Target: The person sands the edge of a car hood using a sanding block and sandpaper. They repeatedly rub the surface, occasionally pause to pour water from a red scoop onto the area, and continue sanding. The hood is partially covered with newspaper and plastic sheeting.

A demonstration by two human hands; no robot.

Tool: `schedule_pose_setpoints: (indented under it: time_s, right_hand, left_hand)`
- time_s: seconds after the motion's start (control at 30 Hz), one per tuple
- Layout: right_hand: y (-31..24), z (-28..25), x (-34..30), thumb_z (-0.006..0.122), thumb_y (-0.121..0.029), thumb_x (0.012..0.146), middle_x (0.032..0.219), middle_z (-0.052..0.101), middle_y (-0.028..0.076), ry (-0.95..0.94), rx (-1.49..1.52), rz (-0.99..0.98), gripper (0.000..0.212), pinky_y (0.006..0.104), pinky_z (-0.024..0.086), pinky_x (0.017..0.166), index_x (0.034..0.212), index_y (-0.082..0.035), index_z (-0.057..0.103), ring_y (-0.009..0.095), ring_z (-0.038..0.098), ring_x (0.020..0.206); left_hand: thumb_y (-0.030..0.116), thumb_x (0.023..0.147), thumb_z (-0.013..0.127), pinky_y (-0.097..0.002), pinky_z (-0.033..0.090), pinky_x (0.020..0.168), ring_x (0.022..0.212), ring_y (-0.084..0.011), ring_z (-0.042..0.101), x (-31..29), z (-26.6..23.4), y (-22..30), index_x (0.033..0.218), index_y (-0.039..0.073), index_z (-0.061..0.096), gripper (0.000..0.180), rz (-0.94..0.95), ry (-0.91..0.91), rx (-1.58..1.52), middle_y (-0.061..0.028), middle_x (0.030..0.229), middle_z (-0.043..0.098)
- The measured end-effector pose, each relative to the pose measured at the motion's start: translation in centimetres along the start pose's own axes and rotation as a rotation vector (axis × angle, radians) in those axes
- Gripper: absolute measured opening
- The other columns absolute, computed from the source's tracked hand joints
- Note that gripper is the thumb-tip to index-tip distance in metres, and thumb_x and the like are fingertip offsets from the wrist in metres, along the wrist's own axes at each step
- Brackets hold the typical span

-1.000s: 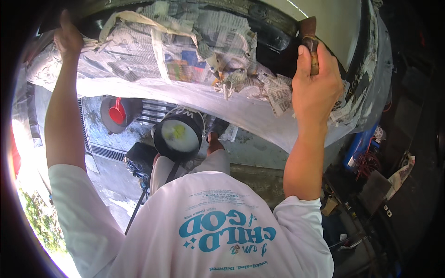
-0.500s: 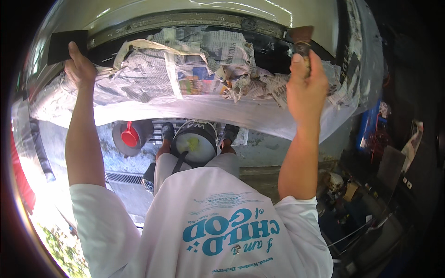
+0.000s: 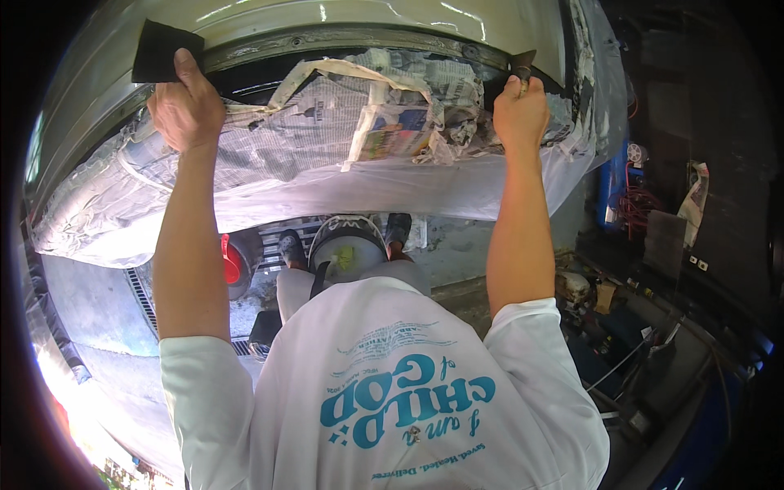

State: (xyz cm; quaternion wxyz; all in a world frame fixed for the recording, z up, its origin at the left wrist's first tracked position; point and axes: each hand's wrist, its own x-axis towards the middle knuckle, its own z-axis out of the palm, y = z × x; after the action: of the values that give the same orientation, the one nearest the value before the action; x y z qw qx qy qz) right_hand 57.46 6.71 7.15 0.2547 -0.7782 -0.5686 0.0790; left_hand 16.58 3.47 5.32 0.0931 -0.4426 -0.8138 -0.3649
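Note:
My left hand [image 3: 186, 106] grips a square black flat piece [image 3: 166, 53] by its lower edge, thumb on top; its material I cannot tell. The piece is against or just above the glossy light panel [image 3: 384, 11] at the upper left. At the upper right, my right hand [image 3: 521, 118] is closed round the short handle of a putty knife [image 3: 523, 60]. The knife's blade points up at the worn metal strip [image 3: 359, 37] along the panel's lower edge; contact is unclear. Below the strip, torn newspaper [image 3: 302, 131] and pale masking tape [image 3: 286, 84] cover the surface.
Clear plastic sheeting [image 3: 367, 191] hangs under the newspaper. Between my feet stands a bucket [image 3: 359, 255] with a yellow-green thing on it. A red dipper [image 3: 231, 261] is to its left. Assorted clutter [image 3: 604, 298] and a blue object with red hose [image 3: 637, 200] are at the right.
The view has swung left, so the panel and newspaper appear farther right. My right hand has shifted left along the strip with the putty knife. My left hand still grips the black piece.

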Motion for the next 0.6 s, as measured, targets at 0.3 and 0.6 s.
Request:
schedule_pose_setpoints:
  time_s: [0.3, 0.6]
  right_hand:
    - [-0.7, -1.7, -1.1, 0.058, -0.027, 0.096, 0.085, 0.068, 0.029, -0.085, 0.068, -0.16, 0.03, 0.0534, 0.049, 0.079, 0.101, 0.003, 0.059, 0.049, 0.066, 0.086]
    - [0.4, -0.9, 0.1, 0.054, -0.028, 0.096, 0.097, 0.067, 0.034, -0.055, 0.018, 0.007, 0.038, 0.0533, 0.048, 0.088, 0.11, 0.007, 0.054, 0.051, 0.065, 0.094]
  left_hand:
    - [0.048, 0.103, 0.04, -0.051, 0.044, 0.097, 0.107, -0.0455, 0.059, 0.2, -0.8, 1.6, 0.117, 0.008, 0.069, 0.052, -0.066, -0.005, 0.036, -0.0206, 0.111, 0.07]
    - [0.05, 0.104, 0.037, -0.0512, 0.043, 0.098, 0.109, -0.0445, 0.058, 0.3, -0.7, 1.4, 0.122, 0.008, 0.067, 0.055, -0.083, -0.077, 0.049, -0.0191, 0.116, 0.069]
